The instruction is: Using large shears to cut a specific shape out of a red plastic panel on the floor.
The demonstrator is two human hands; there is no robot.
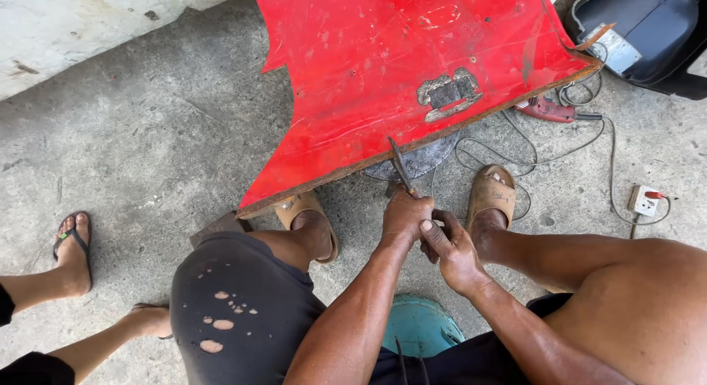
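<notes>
On the concrete floor [169,135], between the person's sandalled feet, a red panel [383,68] lies tilted with its rusted lower edge toward the seated worker. The panel is sheet metal, scratched and chipped, with a bare patch showing a small fitting [449,94] near the edge.

Both hands meet just below that edge. The left hand [404,214] is clenched around the handle of a narrow dark tool [400,164] — a blade or file by its shape; its tip rests against the panel's rim. The right hand [451,249] is closed over the left hand's knuckles and the tool's butt, thumb on top, so both grips are grasping the same tool.

Judgement on handling: the panel looks stiff, moderately heavy and awkward for its spread, with a raw edge likely sharp and flaky from rust; it would best be held on the painted flat, back from the rim. The tool looks rigid and thin — apt to slip off the edge under pressure.

Nearby: a round grey disc [420,163] under the panel, a red power tool [545,110] with its cable [515,146], a white socket block [644,201], a teal stool [421,327] beneath the worker. A second person's feet [74,249] stand at left, well apart.
</notes>
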